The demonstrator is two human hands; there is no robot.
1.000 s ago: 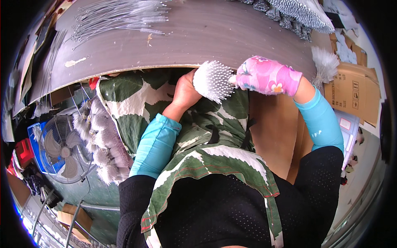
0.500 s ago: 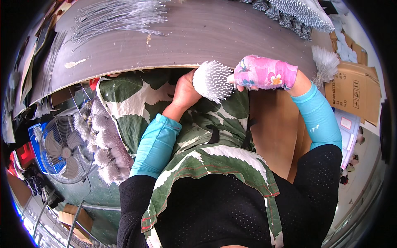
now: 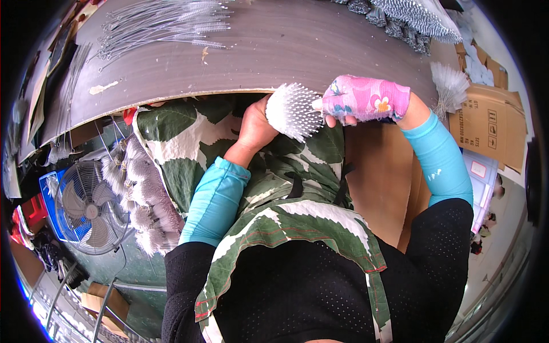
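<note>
Both hands have a closed grip on the same white bristle brush head (image 3: pixel 293 111). It's held up in the air just under the near edge of the counter (image 3: pixel 274 51), over the lap. The left hand (image 3: pixel 255 127) is bare and cups it from behind with fingers curled round the back, while the right hand (image 3: pixel 366 98), in a pink flowered glove, pinches the end nearest it; looks like a stem or wire there, but it's too small to be sure.

My take on doing this bit well: let the left hand be the steady one and keep the bristles facing out so they don't get crushed flat. The gloved fingers should do the fine work right at the base, close to the bristles, since gripping further out would probably just bend whatever's sticking out. Keeping it low near the green leaf-print apron (image 3: pixel 286 188) makes sense too, since anything dropped lands there.

Around it: a spread of thin wire brushes (image 3: pixel 166 23) lies on the far left of the counter, a heap of finished grey-white brushes (image 3: pixel 417 17) far right, a fluffy bunch (image 3: pixel 143 194) by the left knee beside a blue fan (image 3: pixel 86 206), and cardboard boxes (image 3: pixel 486 131) to the right.
</note>
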